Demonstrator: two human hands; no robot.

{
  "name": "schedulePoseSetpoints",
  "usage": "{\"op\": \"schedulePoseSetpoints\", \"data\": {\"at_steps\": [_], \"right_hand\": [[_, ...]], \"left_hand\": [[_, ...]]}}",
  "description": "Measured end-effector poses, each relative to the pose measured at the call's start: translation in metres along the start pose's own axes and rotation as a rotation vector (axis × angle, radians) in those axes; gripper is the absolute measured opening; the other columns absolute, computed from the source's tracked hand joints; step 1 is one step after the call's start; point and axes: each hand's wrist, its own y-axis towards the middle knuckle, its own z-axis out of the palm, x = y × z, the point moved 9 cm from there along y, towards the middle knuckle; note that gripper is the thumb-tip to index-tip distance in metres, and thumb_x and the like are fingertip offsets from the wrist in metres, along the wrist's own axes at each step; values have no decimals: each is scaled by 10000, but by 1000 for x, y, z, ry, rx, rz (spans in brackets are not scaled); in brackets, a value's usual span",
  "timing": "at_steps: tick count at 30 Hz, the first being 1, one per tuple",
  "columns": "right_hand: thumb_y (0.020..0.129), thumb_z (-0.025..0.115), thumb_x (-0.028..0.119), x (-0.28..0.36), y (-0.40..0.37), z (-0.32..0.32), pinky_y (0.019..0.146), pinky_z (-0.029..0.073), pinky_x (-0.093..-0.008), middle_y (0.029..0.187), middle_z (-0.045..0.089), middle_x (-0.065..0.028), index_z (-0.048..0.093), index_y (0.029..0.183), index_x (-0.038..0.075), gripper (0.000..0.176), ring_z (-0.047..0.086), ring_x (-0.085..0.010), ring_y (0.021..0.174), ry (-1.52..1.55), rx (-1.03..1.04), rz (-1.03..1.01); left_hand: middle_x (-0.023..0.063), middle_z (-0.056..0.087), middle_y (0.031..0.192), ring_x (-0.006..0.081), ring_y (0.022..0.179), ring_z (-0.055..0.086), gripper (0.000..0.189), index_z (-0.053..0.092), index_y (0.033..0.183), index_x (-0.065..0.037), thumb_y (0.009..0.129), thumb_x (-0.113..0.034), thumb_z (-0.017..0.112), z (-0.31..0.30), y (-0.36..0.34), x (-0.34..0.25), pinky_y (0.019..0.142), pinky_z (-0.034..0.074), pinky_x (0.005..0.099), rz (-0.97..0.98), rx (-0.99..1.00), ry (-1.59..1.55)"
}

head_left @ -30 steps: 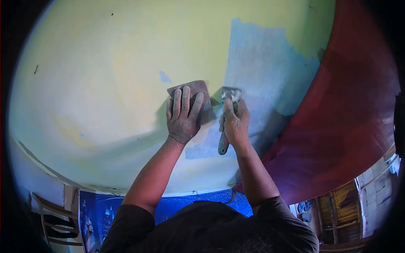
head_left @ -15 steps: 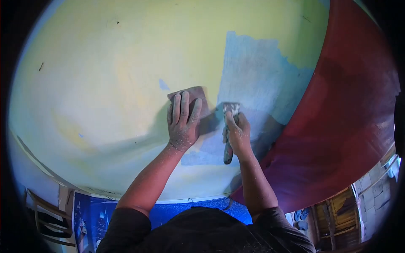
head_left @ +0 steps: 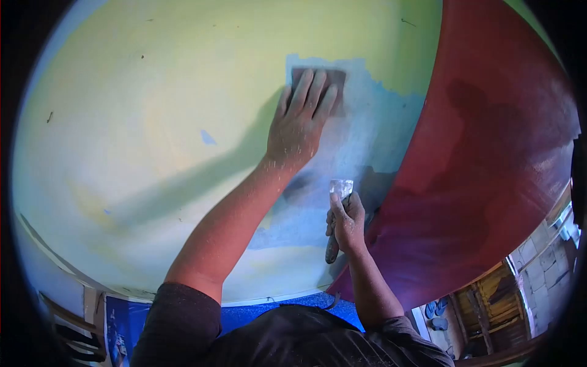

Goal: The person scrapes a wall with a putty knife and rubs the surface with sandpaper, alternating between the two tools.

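My left hand (head_left: 298, 125) presses a dark sheet of sandpaper (head_left: 336, 82) flat against the wall, near the top of a light blue patch (head_left: 367, 110). The fingers lie on the sheet, a little apart. Lower and to the right, my right hand (head_left: 347, 223) is wrapped round the dark handle of a putty knife (head_left: 341, 186). Its pale metal blade points up, and the handle's end sticks out below the fist. Pale dust covers both hands.
Yellow-green wall (head_left: 165, 110) surrounds the patch on the left, with a small blue spot (head_left: 208, 137). A dark red wall section (head_left: 489, 153) borders it on the right. Blue material (head_left: 244, 313) shows below, a dark chair (head_left: 73, 324) at lower left, wooden boards (head_left: 498, 309) at lower right.
My left hand has moved up and to the right with the sandpaper, onto the blue patch. My right hand has come down slightly with the putty knife. The view has shifted somewhat.
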Motion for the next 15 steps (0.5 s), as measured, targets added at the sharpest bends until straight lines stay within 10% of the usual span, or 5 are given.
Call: {"op": "schedulePoseSetpoints", "data": {"at_steps": [5, 11, 15], "right_hand": [[1079, 571, 131, -31, -9, -21, 490, 487, -293, 839, 616, -75, 556, 1185, 44, 137, 582, -137, 570, 95, 22, 71], [1076, 545, 64, 29, 8, -20, 519, 511, -279, 963, 621, -63, 359, 1707, 0, 661, 577, -109, 637, 14, 3, -157], [1083, 588, 31, 74, 35, -8, 538, 522, -274, 993, 645, -66, 222, 1776, 48, 785, 584, -99, 665, -31, 6, -281]], "left_hand": [[95, 388, 1787, 285, 1657, 341, 624, 516, 1641, -157, 1021, -169, 588, 38, -95, -34, 1316, 256, 527, 75, 140, -39], [80, 407, 1778, 265, 1657, 344, 622, 522, 1641, -167, 1032, -252, 614, 24, -52, -39, 1324, 233, 513, 99, 124, -31], [77, 416, 1771, 265, 1655, 347, 600, 539, 1631, -190, 1039, -243, 623, 9, -1, -19, 1316, 266, 524, 66, 6, 33]]}}
